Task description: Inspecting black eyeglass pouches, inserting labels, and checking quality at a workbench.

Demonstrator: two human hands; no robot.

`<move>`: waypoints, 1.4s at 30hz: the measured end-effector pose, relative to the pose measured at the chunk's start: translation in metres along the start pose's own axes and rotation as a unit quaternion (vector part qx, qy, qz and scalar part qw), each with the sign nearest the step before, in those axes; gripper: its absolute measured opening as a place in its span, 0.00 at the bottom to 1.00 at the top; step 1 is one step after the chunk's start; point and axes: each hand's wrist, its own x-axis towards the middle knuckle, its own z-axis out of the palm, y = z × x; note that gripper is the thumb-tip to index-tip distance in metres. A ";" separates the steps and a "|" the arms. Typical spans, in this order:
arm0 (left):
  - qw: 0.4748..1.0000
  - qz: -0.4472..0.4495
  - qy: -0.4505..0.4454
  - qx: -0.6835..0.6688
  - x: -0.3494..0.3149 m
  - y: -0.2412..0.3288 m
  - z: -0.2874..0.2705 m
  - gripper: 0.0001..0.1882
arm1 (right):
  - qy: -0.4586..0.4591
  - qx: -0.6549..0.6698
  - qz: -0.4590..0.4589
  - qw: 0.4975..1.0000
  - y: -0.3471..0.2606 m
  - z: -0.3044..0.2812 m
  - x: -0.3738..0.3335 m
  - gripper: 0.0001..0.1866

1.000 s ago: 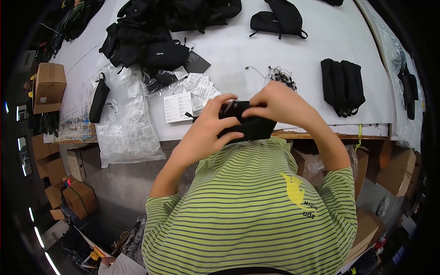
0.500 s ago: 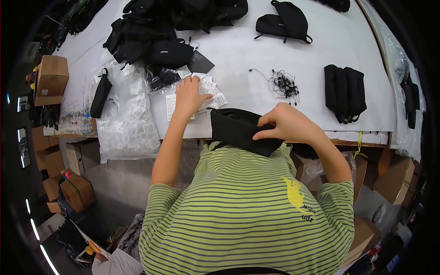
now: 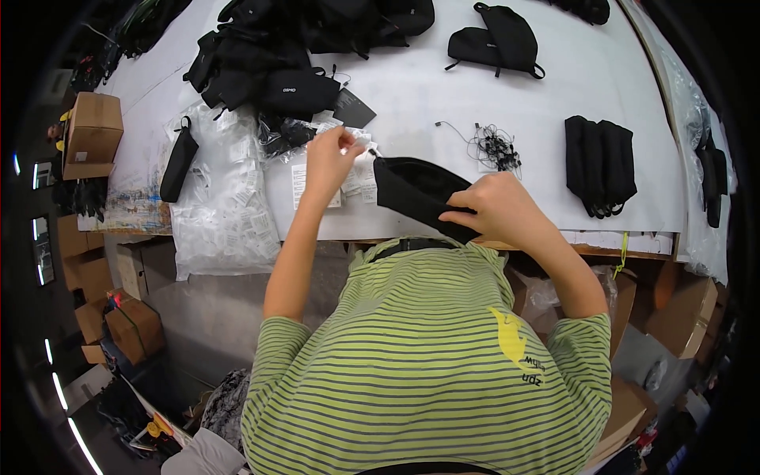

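Observation:
My right hand (image 3: 503,210) grips the right end of a black zippered pouch (image 3: 416,190), thumb in front and fingers along its upper edge. The pouch is tilted, its mouth gaping a little, over the near table edge. Close to its left corner, my left hand (image 3: 328,162) is closed in a pinch, and a bit of white label (image 3: 369,146) shows at the fingertips. Printed white labels (image 3: 301,186) lie spread under and beside that hand. A large clear bag (image 3: 226,222) full of such labels is to its left, with a narrow black pouch (image 3: 180,162) on it.
A heap of black pouches (image 3: 253,59) lies at the far left, a dark card (image 3: 354,109) beside it. Black cord loops (image 3: 495,149) sit tangled beyond my right hand. Stacked pouches (image 3: 599,166) stand at right, two more (image 3: 495,43) farther back. Cardboard boxes (image 3: 93,134) flank the table.
My left hand has risen from the labels and its fingers have closed into a pinch. The pouch in my right hand has moved up and away from my body, its mouth wider.

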 end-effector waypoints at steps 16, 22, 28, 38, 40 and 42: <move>0.689 -0.073 -0.043 -0.719 -0.063 0.072 0.021 0.39 | 0.309 0.004 0.011 0.951 -0.016 -0.003 0.010 0.10; 0.620 -0.205 0.012 -0.758 -0.065 0.098 0.019 0.22 | 0.417 0.246 0.187 0.855 -0.036 0.019 0.008 0.06; 0.677 -0.170 0.013 -0.716 -0.066 0.103 0.015 0.24 | 0.366 0.496 0.278 0.737 -0.022 0.050 -0.003 0.14; 0.685 -0.171 -0.024 -0.708 -0.069 0.111 0.016 0.22 | 0.193 0.515 0.200 0.811 -0.011 0.025 -0.009 0.10; 0.647 -0.187 -0.059 -0.737 -0.069 0.105 0.020 0.21 | 0.184 0.533 0.185 0.805 -0.010 0.026 -0.009 0.10; 0.638 -0.190 -0.065 -0.743 -0.072 0.105 0.022 0.21 | 0.174 0.551 0.170 0.798 -0.012 0.027 -0.008 0.10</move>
